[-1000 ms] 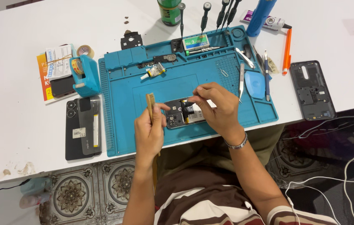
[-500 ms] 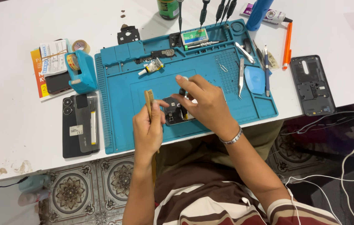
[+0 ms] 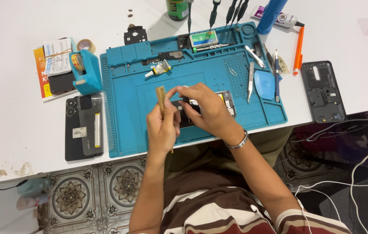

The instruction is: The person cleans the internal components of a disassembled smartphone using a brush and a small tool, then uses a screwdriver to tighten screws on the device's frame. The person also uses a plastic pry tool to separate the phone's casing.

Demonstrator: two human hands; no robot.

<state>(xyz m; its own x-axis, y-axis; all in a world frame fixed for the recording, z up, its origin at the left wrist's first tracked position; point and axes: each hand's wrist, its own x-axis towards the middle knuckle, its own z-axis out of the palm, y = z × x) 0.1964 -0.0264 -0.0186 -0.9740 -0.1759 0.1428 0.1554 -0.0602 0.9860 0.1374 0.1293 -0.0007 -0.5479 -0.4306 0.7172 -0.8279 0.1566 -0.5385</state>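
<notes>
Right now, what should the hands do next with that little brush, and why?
Probably lower the brush onto the opened phone. The left hand holds it upright just above the blue mat, while the right hand rests on the phone, steadying it.

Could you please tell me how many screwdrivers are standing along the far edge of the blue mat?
4: one screwdriver beside the green can, a second, and a close pair left of the blue bottle. Others may lie out of frame.
</notes>
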